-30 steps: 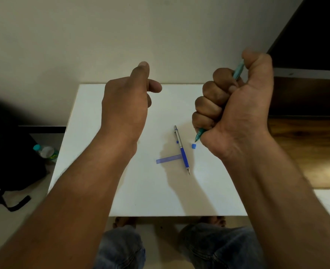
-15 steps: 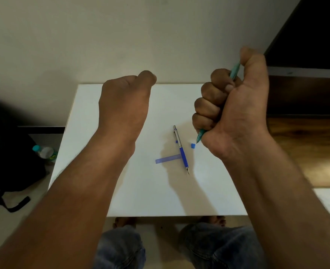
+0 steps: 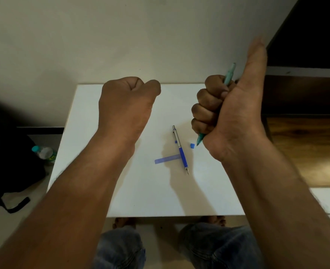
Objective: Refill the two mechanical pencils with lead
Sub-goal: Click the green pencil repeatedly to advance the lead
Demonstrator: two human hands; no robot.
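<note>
Seated knees in jeans (image 3: 121, 249) show below the near edge of the white table (image 3: 94, 171).

**Blue pencil.** The blue mechanical pencil (image 3: 180, 150) lies flat on the table, right of centre. Its long axis runs near to far with a slight tilt. The metal tip points to the near side and the push-button end to the far side. Its grip section crosses the right end of the translucent blue lead case (image 3: 167, 159), which lies left to right. A small blue cap (image 3: 192, 145) sits just right of the barrel, apart from it.

**Teal pencil.** The right hand (image 3: 228, 117) holds the teal mechanical pencil (image 3: 229, 74) above the table. Four fingers wrap the barrel and the thumb stands straight up, off the pencil. The axis is close to upright: the tip points down, near the cap, and the top end points up and to the far right.

**Left hand.** The left hand (image 3: 127, 101) hovers above the table with its fingers curled in a fist and its back to the camera. Whether it pinches a lead cannot be told.

**Handling.** Both pencils are likely light, stiff and smooth. Grip at mid-barrel. Loose lead is likely brittle, so pinch it lightly and feed it along the axis.

A bottle (image 3: 44, 152) stands on the floor to the left.
</note>
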